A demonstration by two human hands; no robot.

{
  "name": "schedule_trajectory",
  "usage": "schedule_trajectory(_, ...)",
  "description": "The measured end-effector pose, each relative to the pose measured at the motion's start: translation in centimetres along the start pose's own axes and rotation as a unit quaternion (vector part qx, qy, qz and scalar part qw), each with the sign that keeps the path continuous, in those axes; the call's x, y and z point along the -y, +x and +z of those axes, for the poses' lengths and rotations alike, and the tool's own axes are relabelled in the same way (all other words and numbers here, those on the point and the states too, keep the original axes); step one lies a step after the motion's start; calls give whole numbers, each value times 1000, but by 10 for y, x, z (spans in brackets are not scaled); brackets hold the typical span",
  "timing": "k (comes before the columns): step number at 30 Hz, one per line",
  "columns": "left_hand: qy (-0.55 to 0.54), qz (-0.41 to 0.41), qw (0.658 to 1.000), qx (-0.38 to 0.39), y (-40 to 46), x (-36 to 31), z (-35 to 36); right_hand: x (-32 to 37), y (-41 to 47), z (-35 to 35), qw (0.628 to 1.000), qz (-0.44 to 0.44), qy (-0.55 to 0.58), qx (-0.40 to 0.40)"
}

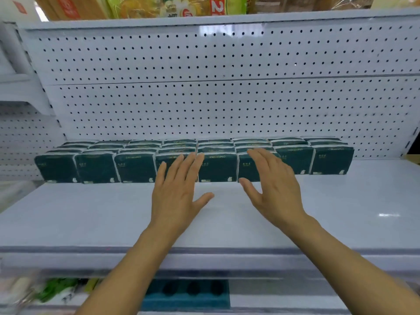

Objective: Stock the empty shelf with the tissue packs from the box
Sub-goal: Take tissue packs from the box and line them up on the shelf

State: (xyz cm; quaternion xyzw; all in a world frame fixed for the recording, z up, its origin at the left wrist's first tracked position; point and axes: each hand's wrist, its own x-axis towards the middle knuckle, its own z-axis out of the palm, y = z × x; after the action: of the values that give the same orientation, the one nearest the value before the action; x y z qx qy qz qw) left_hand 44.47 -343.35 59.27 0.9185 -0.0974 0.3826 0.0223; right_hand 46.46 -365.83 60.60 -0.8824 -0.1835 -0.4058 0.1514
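Both hands flat, fingers straight, gripping nothing: our left hand (176, 189) and right hand (272, 187) lie fingertips against the near face of the tissue packs (136, 167). Packs stand in tight rows along the far side of the shelf (91, 212), against the pegboard back panel (204, 98). Near half of shelf, out to its front edge, is bare white surface. Right of the rows, a bare strip too.

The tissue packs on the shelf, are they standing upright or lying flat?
Upright: the tissue packs stand on edge in rows on the shelf, dark green faces forward.
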Motion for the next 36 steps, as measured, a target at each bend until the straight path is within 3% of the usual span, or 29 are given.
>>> schedule_trajectory(6,27,-19,999,8,-81,50,-64,88,-39,-11,996,-82,8,22)
schedule_trajectory(13,46,-26,999,14,-200,141,-146,241,-103,-2,986,-134,59,83)
schedule_trajectory(17,72,-31,996,46,-273,207,-185,333,-147,16,981,-132,65,124)
schedule_trajectory(21,57,-71,988,126,-354,268,-207,410,-194,40,968,-131,94,191)
schedule_trajectory(26,2,-157,946,283,-451,329,-211,479,-252,72,935,-124,109,314)
schedule_trajectory(30,-20,-216,913,346,-513,353,-202,508,-296,97,895,-115,113,416)
schedule_trajectory(36,-88,-278,833,471,-588,362,-166,524,-348,142,833,-154,91,524)
